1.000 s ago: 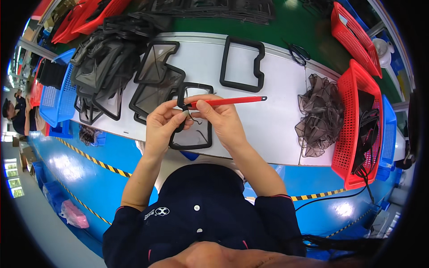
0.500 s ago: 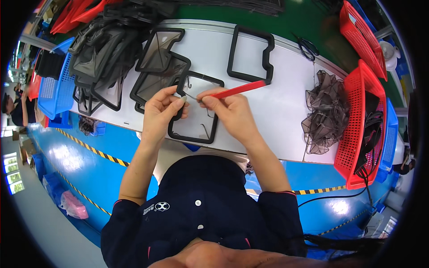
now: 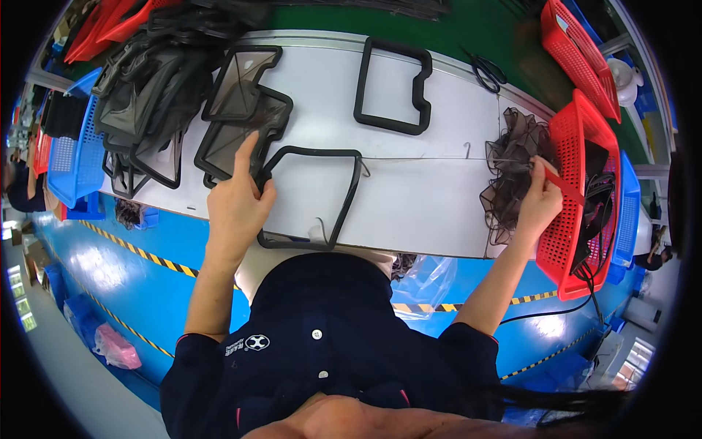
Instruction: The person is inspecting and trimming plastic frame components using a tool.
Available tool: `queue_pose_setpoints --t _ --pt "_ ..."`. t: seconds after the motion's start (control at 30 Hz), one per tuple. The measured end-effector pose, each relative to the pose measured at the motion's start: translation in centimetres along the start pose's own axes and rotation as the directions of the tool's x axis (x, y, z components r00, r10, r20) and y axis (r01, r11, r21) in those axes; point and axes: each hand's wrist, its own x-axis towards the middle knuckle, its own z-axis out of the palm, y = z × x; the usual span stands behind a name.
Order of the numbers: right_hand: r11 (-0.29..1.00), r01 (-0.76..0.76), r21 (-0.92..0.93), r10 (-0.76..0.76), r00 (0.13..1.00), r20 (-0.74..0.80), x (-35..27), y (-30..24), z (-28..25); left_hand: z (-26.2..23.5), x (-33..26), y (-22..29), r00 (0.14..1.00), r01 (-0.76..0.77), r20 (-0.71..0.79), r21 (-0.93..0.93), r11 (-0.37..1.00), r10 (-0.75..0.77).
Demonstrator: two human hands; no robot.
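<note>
A black frame (image 3: 358,183) with a cut-out side stands nearest me on the white table and looks skewed. Beside its left edge is my left hand (image 3: 235,208), index finger stretched up and thumb apart; its other fingers are partly hidden. My right hand (image 3: 541,203) reaches far right, closed on a flat red-handled tool (image 3: 564,184), over a crumpled heap of dark mesh pieces (image 3: 504,194). From the frame's upper right corner a thin line (image 3: 424,159) runs toward that hand; I cannot tell if it is thread. Small dark hooked bits (image 3: 468,149) lie on the table.
Mesh-covered frames (image 3: 238,139) overlap left of centre, beside a tall pile of dark frames (image 3: 150,95). Another black frame (image 3: 363,80) lies at the back, scissors (image 3: 487,73) right of it. A red basket (image 3: 559,252) with black cords stands right, a blue basket (image 3: 82,164) left.
My right hand has swung far right from the near frame with the red-handled tool. My left hand has loosened, its index finger now raised. The near frame has shifted and looks wider at the top.
</note>
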Motion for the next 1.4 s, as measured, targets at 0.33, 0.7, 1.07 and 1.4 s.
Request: queue_pose_setpoints --t 0.33,0.7,1.07,1.4 --pt "0.922 -0.054 0.383 -0.167 0.838 0.519 -4.9 -10.1 3.1 0.7 3.0 3.9 0.852 -0.521 0.074 0.2 0.83 0.518" --pt "0.929 -0.143 0.34 -0.218 0.531 0.819 -5.8 -10.8 6.2 0.7 5.5 2.8 0.873 -0.484 0.02 0.164 0.86 0.488" --pt "0.971 -0.184 0.151 0.136 0.949 0.285 -0.6 -0.7 -3.9 -2.5 5.2 -1.0 0.988 -0.073 -0.112 0.292 0.954 0.109" --pt "0.983 0.047 -0.178 -0.003 0.971 0.241 -0.3 -2.2 -3.5 -2.9 3.8 2.2 0.947 -0.29 -0.047 0.31 0.905 0.319"
